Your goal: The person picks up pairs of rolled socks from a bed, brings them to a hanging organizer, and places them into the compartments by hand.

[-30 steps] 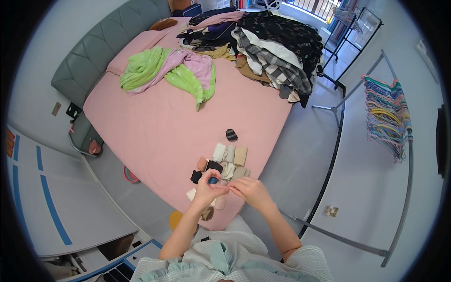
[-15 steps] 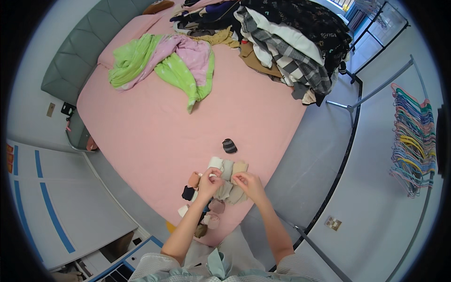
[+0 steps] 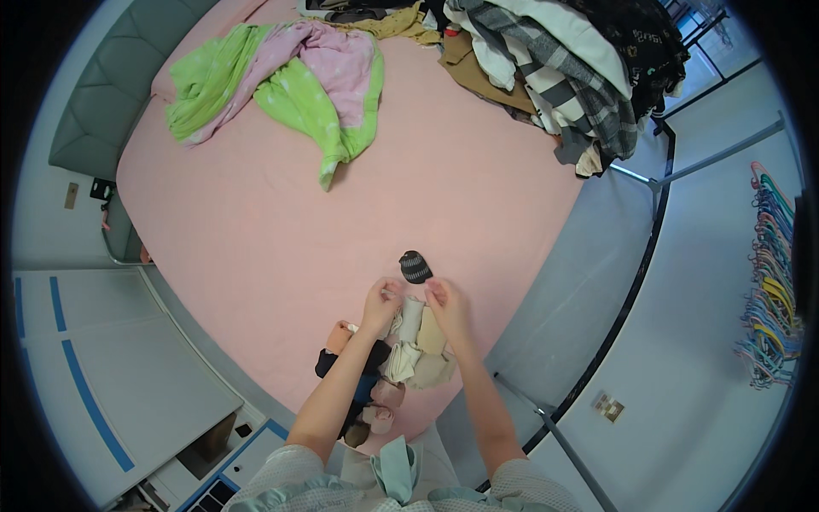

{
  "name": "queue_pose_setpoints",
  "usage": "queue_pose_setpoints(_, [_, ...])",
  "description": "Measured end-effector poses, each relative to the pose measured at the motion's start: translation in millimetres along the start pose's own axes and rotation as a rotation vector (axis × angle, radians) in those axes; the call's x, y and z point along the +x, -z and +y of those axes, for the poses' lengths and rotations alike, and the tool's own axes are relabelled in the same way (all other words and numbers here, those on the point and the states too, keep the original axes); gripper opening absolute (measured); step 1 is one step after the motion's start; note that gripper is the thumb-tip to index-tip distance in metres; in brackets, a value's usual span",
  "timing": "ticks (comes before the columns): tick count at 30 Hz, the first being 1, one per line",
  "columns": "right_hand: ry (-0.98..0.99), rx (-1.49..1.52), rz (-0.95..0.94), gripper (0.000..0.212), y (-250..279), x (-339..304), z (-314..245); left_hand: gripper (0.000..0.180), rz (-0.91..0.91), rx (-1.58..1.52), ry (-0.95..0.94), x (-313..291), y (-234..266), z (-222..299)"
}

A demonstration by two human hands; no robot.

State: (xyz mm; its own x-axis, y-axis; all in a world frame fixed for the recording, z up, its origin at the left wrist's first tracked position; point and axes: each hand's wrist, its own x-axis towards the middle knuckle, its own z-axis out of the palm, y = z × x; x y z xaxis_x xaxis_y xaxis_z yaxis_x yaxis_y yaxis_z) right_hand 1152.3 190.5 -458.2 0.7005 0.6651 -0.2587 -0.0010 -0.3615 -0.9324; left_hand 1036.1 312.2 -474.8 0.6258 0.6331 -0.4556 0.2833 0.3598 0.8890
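Note:
My left hand (image 3: 382, 305) hovers at the far end of the sock pile, fingers loosely bent and a little apart, with nothing visible in them. Beside it on the right, my right hand (image 3: 447, 309) has its blurred fingertips at the near edge of a black-and-grey striped sock bundle (image 3: 415, 267); whether they touch it is unclear. Between and below the hands lie a pale grey rolled sock (image 3: 411, 317), a cream sock bundle (image 3: 401, 363) and beige socks (image 3: 432, 370). Partly behind my left forearm are a peach bundle (image 3: 339, 338), dark bundles and a dusty-pink bundle (image 3: 389, 393).
The pink-sheeted bed (image 3: 256, 222) spreads beneath the socks. A green-and-pink blanket (image 3: 341, 102) lies at the far left, and a heap of clothes (image 3: 554, 77) at the far right. Colourful hangers (image 3: 772, 290) hang on a rack at right. A white cabinet (image 3: 153, 367) stands at left.
Both hands have moved away from me, from over the light socks toward the striped bundle. The view has shifted, and the blanket and clothes heap appear higher.

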Motion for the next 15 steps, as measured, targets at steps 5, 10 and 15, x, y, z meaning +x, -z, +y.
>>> queue_pose_setpoints(5, [0.120,-0.244,0.114,0.032,-7,21,-7,0.028,0.029,0.054,-0.008,30,-1,-9])
queue_pose_setpoints(10, [0.219,-0.386,0.060,0.054,-14,39,6,0.033,-0.016,0.136,-0.058,49,-5,-11])
queue_pose_setpoints(15, [0.186,-0.394,-0.011,0.058,-25,43,6,0.038,0.038,0.272,-0.095,61,4,-25])
